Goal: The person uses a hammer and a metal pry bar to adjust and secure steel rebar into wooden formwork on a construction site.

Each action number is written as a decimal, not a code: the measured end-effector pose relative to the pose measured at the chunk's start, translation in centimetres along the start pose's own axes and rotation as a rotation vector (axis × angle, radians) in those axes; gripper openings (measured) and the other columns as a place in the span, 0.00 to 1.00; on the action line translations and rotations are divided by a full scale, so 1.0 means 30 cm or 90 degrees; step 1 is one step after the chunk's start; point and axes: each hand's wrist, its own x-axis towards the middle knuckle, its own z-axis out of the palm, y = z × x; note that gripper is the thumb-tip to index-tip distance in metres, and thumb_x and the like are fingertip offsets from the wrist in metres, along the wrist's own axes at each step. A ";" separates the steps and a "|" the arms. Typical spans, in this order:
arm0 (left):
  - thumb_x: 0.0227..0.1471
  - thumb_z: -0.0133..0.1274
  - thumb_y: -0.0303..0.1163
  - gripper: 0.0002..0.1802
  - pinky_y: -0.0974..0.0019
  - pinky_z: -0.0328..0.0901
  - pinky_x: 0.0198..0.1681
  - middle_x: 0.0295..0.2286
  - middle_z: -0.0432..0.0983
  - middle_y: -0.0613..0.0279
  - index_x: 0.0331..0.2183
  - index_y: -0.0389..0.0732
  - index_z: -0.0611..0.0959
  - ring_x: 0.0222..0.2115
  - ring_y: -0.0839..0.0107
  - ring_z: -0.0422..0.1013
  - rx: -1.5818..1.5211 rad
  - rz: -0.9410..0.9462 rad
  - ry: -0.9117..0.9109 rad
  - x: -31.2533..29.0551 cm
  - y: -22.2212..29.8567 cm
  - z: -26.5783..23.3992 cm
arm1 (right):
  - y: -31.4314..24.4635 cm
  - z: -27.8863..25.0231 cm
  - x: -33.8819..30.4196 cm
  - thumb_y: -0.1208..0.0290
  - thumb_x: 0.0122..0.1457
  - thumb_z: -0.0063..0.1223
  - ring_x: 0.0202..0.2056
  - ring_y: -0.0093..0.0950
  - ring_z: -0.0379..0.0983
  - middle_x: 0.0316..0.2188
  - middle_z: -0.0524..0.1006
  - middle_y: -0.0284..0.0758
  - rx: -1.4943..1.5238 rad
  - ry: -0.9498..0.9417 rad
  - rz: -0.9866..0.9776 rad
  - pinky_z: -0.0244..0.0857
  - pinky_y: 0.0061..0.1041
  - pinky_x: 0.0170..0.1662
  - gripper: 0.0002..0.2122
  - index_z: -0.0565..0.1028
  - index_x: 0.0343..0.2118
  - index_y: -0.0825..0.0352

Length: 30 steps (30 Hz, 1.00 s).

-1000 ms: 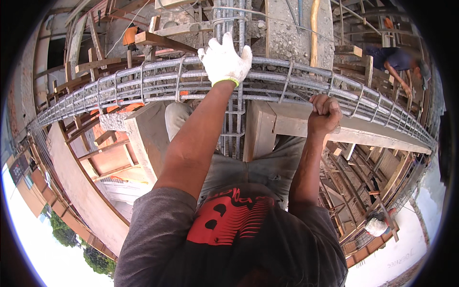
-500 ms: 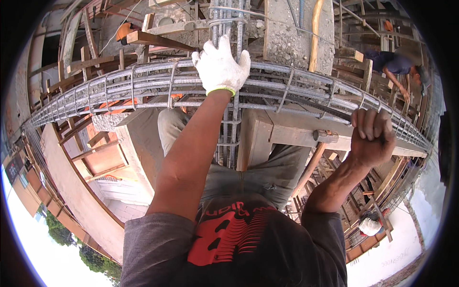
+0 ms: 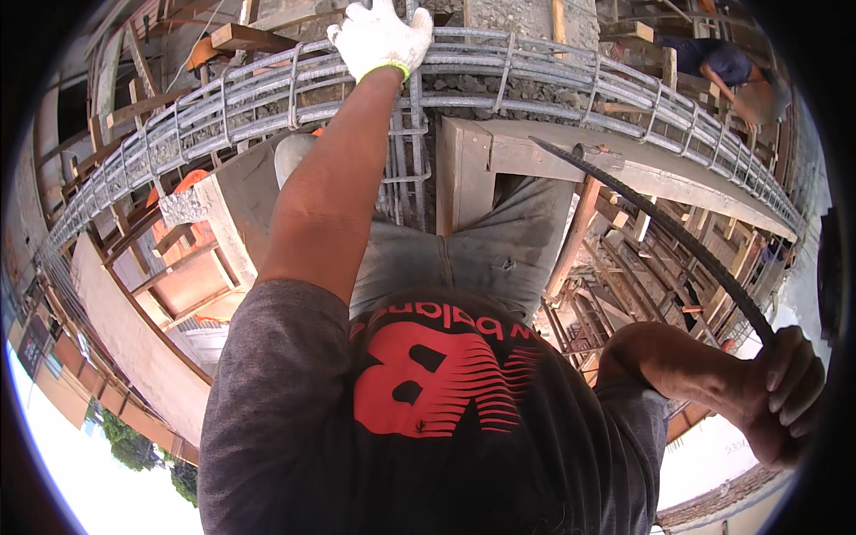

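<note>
My left hand [image 3: 379, 43], in a white knit glove with a yellow-green cuff, rests with fingers spread on the rebar cage [image 3: 312, 80] at the top; some fingertips are cut off by the frame edge. My bare right hand [image 3: 789, 392] is out at the far right, closed around the end of a dark ribbed steel bar [image 3: 678, 232]. The bar slants up and left to a tapered tip, which lies over a wooden formwork beam [image 3: 526, 152] on the near side of the cage and apart from the cage's bars.
What looks like a hammer head [image 3: 599, 158] sits by the beam. A person in dark blue [image 3: 713, 67] bends down at upper right; someone in orange [image 3: 205, 55] is at upper left. Timber props [image 3: 624, 276] stand below on the right. A long board [image 3: 125, 330] curves along the left.
My right hand has swung out and down to the right, drawing the ribbed bar away from the cage. My view has shifted; the left hand still rests on the cage.
</note>
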 end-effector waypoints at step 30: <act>0.51 0.43 0.61 0.39 0.50 0.54 0.57 0.46 0.70 0.42 0.57 0.45 0.72 0.48 0.52 0.69 0.022 0.006 0.003 0.043 -0.080 0.095 | 0.881 -0.112 -0.154 0.65 0.55 0.41 0.16 0.21 0.46 0.12 0.54 0.28 -0.074 0.310 0.123 0.55 0.27 0.26 0.14 0.56 0.15 0.61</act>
